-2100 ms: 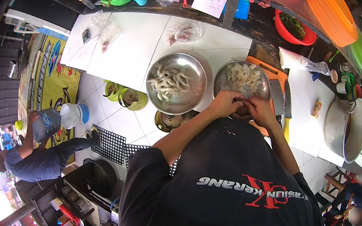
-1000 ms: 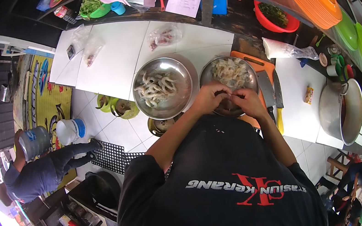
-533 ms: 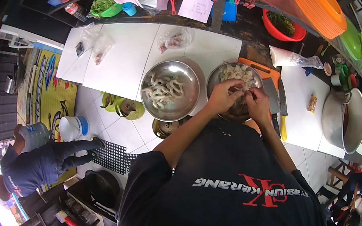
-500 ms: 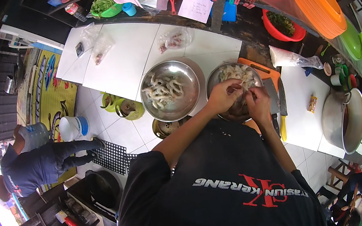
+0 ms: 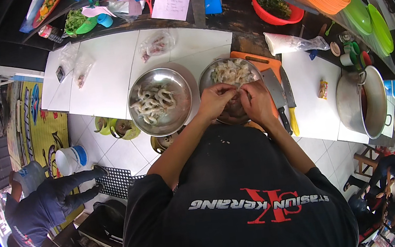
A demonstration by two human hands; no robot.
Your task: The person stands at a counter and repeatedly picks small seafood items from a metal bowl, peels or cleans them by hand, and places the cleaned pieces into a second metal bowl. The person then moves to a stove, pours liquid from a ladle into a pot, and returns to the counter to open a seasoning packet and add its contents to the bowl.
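Note:
Above the right-hand steel bowl [image 5: 203,78], my left hand [image 5: 218,101] and my right hand [image 5: 257,102] meet, fingertips pinched together. Between them is a small pale piece that looks like a shrimp, mostly covered by the fingers. That bowl holds a heap of pale, translucent shrimp pieces or shells [image 5: 231,72] at its far side, and something darker lies nearer me, partly under my hands. Just left stands a wider steel bowl [image 5: 183,113] with curled greyish shrimp [image 5: 153,102] in it.
Right of the bowls, a cleaver [image 5: 274,87] and a yellow-handled knife [image 5: 290,103] lie by an orange cutting board [image 5: 265,63]. A large pot [image 5: 351,102] stands farther right. Plastic bags [image 5: 157,43] rest on the white counter [image 5: 113,64]. At left, another person [image 5: 42,206] bends over a water jug.
My view has shifted, so the scene sits further left. Both hands stay over the right bowl, their fingertips now closer together. The person at left has bent lower with the jug.

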